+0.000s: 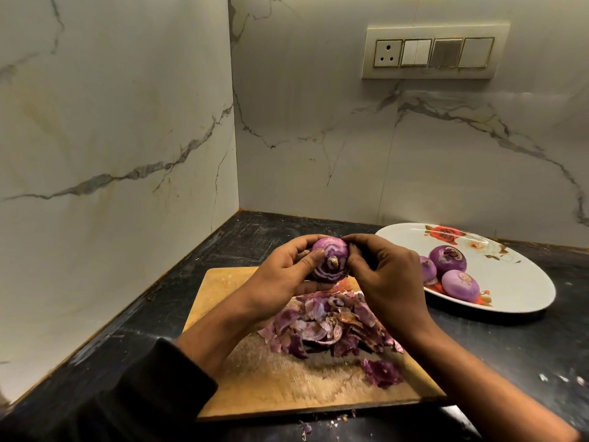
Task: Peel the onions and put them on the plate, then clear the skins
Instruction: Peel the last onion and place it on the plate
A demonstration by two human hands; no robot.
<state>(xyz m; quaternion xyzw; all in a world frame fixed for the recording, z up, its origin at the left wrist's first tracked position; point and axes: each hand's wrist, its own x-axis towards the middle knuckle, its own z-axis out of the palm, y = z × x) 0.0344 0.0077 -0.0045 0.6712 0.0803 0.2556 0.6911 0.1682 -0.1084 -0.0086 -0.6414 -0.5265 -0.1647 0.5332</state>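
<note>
A dark counter (497, 352) fills the lower half of the frame, set into a corner of pale marble-patterned walls. At lower centre lies a wooden cutting board (242, 387), and on it a loose heap of purple and brown onion skins (331, 323). At centre right sits a white oval plate (522, 282) with a red flower print, holding three peeled onions (447, 260).

Just above the board's far end, at the middle of the frame, both hands hold one more onion (330, 261) in the air, its root end facing the camera. The left hand (283, 275) cups and grips it from the left, thumb across its front. The right hand (389, 275) has its fingers curled against the onion's upper right side, seemingly pinching at the skin.

The peeling step looks to be nearly over. Next, this onion probably needs any last skin pulled free, then a short carry right to the plate, before the heap is cleared.
</note>
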